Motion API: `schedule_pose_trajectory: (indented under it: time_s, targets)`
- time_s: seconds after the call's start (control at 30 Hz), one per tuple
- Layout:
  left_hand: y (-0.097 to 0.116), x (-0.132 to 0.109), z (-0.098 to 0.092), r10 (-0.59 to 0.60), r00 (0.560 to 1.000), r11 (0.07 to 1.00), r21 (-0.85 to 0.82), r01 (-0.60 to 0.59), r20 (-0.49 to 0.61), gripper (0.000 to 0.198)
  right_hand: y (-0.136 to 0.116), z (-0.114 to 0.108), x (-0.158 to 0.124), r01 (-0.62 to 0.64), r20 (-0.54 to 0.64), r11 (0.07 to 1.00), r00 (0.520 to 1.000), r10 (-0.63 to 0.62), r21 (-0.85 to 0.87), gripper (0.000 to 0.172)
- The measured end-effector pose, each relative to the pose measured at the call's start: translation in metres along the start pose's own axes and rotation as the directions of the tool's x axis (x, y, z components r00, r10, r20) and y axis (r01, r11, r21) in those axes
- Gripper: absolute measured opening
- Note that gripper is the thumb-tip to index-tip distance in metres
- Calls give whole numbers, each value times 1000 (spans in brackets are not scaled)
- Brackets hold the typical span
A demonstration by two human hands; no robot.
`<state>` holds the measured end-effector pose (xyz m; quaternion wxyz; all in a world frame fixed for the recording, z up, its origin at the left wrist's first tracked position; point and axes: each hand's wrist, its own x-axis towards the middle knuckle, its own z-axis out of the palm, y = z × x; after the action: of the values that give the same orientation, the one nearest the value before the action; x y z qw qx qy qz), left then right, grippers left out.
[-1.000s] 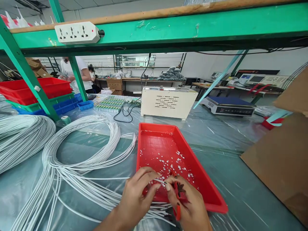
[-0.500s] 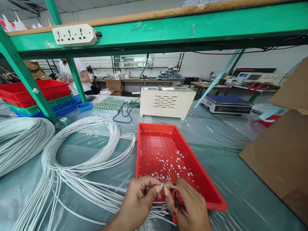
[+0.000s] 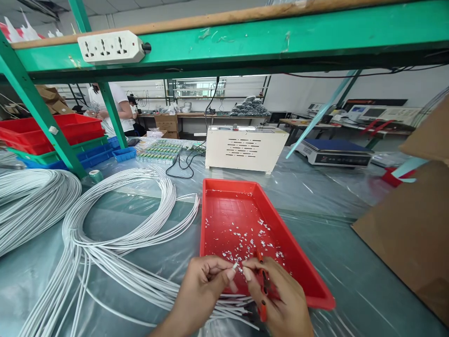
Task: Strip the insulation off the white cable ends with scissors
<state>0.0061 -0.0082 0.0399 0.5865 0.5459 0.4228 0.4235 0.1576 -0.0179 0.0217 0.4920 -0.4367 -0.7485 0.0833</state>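
My left hand (image 3: 205, 288) is closed, pinching the end of a white cable (image 3: 235, 266) between thumb and forefinger, above the near end of a red tray (image 3: 224, 210). My right hand (image 3: 286, 297) is just right of it, wrapped around a small red-handled hand tool (image 3: 263, 311) with dark metal parts. The tool lies across the palm, and its exact kind is partly hidden by the fingers. Right thumb and forefinger tips are close to the cable end, a small gap apart. Small silvery scraps (image 3: 261, 223) lie scattered in the tray. Below both hands run loose white cable ends (image 3: 228, 311).
A coiled bundle of white cables (image 3: 119, 243) spreads left of the tray, with another coil (image 3: 38, 210) beyond. A cream metal box (image 3: 245, 150) stands behind the tray. At right are a cardboard box (image 3: 407, 234) and a scale (image 3: 333, 154). A green shelf beam (image 3: 245, 42) crosses above.
My right hand has moved slightly right, away from the cable end, taking the red-handled tool with it. My left hand stays nearly in place, still pinching the cable.
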Motion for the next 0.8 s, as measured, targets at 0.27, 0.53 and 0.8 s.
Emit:
schedule_pose_trajectory:
  time_s: [0.27, 0.53, 0.8]
  targets:
    - [5, 1, -2, -37, 996, 998, -50, 41, 78, 30, 0, -5, 12, -341, 54, 908, 940, 338, 242, 11]
    - [4, 0, -2, -33, 987, 993, -107, 50, 155, 25, 0, -3, 17, -624, 337, 599, 779, 529, 502, 19]
    - [7, -1, -1, 24, 973, 979, -201, 24, 231, 23, 1, -5, 19, -804, 590, 212, 561, 581, 556, 30]
